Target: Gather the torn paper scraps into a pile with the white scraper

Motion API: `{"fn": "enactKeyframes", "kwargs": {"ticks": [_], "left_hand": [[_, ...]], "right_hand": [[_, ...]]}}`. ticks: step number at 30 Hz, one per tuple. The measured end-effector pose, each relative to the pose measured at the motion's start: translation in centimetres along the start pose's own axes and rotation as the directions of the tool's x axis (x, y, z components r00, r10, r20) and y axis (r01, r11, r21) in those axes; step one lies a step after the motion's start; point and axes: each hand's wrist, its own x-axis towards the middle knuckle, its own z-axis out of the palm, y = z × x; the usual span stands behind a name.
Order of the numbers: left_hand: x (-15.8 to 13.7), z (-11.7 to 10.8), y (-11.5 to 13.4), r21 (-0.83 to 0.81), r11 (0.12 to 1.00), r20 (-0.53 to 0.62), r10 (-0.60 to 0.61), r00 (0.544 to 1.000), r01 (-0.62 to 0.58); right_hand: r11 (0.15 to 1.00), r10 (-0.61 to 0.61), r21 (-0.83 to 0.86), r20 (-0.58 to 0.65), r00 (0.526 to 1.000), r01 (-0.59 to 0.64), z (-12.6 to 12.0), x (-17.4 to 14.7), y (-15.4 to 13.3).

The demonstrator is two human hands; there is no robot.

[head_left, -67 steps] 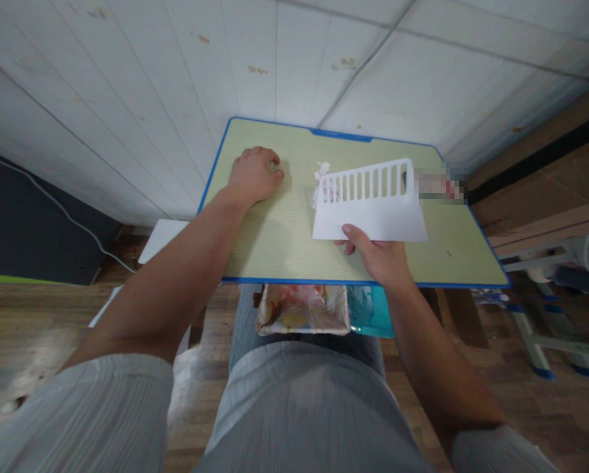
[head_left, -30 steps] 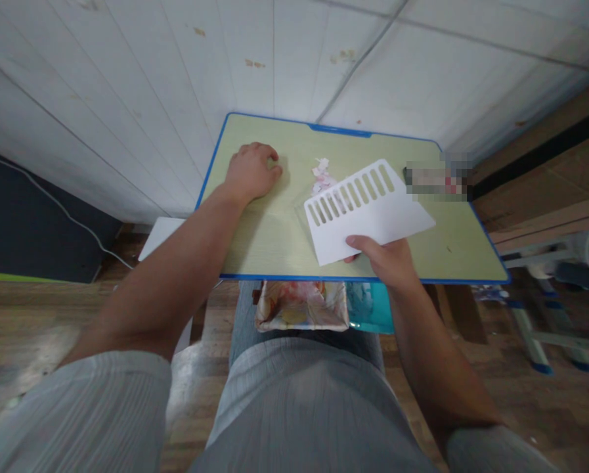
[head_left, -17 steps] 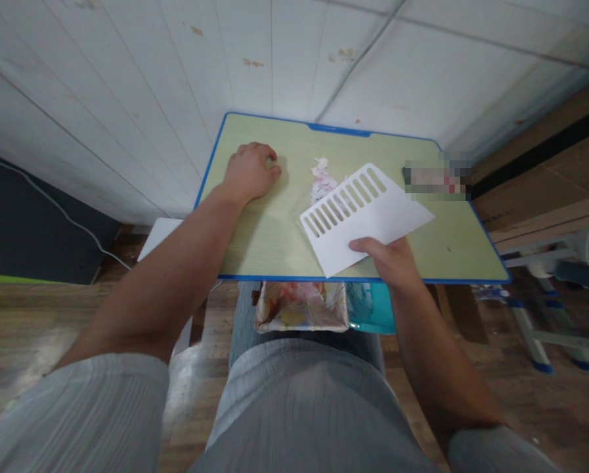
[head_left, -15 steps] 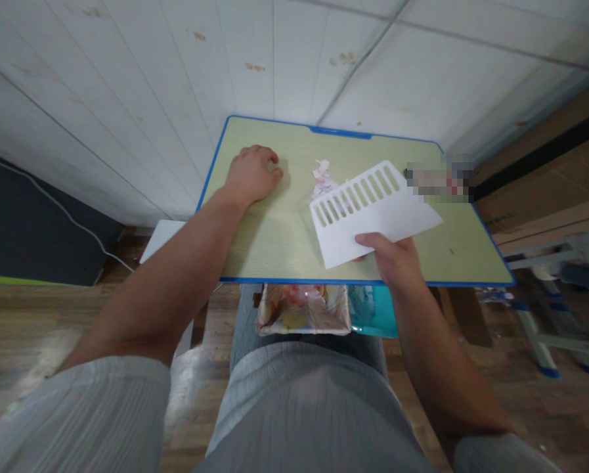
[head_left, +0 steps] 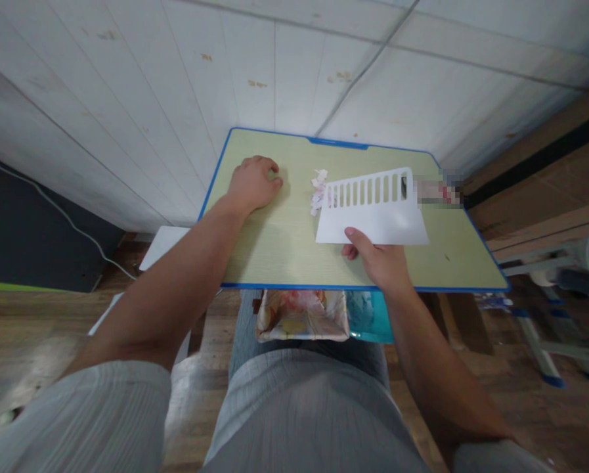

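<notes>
My right hand [head_left: 380, 263] grips a white slotted sheet [head_left: 373, 223] by its near edge, thumb on top and fingers underneath. A row of several long slots runs along the sheet's far side; it looks stiff and slightly glossy. Torn paper scraps [head_left: 318, 190] lie on the table [head_left: 284, 243] by the sheet's left end, some seen through its slots. Left of them, my left hand [head_left: 255, 182] rests on the tabletop with curved fingers and a gap between thumb and index finger. Nothing shows in it.
Under the table's near edge, a patterned box [head_left: 304, 325] and a teal container [head_left: 373, 322] sit at my lap. A blurred-out item [head_left: 436, 190] lies at the right end of the table. A white panelled wall [head_left: 274, 72] stands behind, cardboard [head_left: 545, 177] on the right.
My right hand has turned the slotted sheet so its slots point more straight away from me, and moved it slightly right. The left hand stays in place. The view has tilted slightly up.
</notes>
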Motion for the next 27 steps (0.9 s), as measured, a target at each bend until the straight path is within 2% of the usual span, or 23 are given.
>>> {"fn": "enactKeyframes", "kwargs": {"ticks": [6,13,20,27], "left_hand": [[0.0,0.0,0.0,-0.006,1.000,-0.018,0.005,1.000,-0.005],[0.0,0.0,0.2,0.003,1.000,-0.012,-0.010,1.000,0.010],[0.0,0.1,0.0,-0.009,1.000,-0.018,-0.001,1.000,0.001],[0.1,0.0,0.1,0.000,1.000,-0.012,0.007,1.000,-0.007]], "right_hand": [[1.000,0.000,-0.009,0.017,1.000,0.000,-0.2,-0.2,0.3],[0.991,0.091,0.096,0.053,0.994,-0.095,-0.5,-0.5,-0.5],[0.990,0.076,0.121,0.018,0.997,-0.078,-0.4,-0.5,-0.9],[0.989,0.096,0.110,0.064,0.993,-0.103,-0.4,-0.6,-0.8]]}}
